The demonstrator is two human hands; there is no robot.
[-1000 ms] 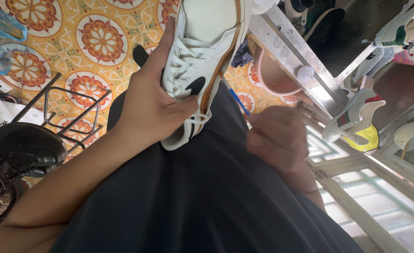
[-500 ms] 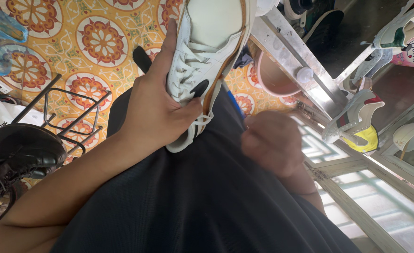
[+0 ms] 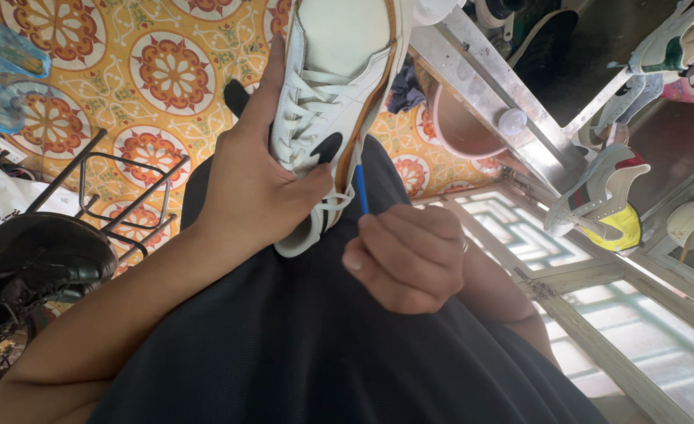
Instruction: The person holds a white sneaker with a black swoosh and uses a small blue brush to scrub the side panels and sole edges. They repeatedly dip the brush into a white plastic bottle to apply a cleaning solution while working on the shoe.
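**White sneaker held on lap, blue tool at its edge**

Left hand (image 3: 260,184) clamps a white leather lace-up sneaker (image 3: 335,94) with a tan trim line along its sole edge; thumb pressed across the laces, fingers wrapped under the shoe. Shoe rests on the person's lap, on dark fabric (image 3: 307,353), near the knee edge, toe end pointing away toward the tiled floor.

Right hand (image 3: 406,255) curled tight into a fist around a thin blue stick-like tool (image 3: 360,188); tool tip touches the sneaker's tan edge just beside the left thumb. What kind of tool it is cannot be told.

Around: orange patterned floor tiles (image 3: 127,71) beyond the lap. Black leather shoe (image 3: 48,271) on a black metal stand (image 3: 119,196), left side. Pink plastic basin (image 3: 461,129) beside a metal rack (image 3: 512,102). White sneaker with red-green stripe and yellow insole (image 3: 606,204) on the rack, right side.
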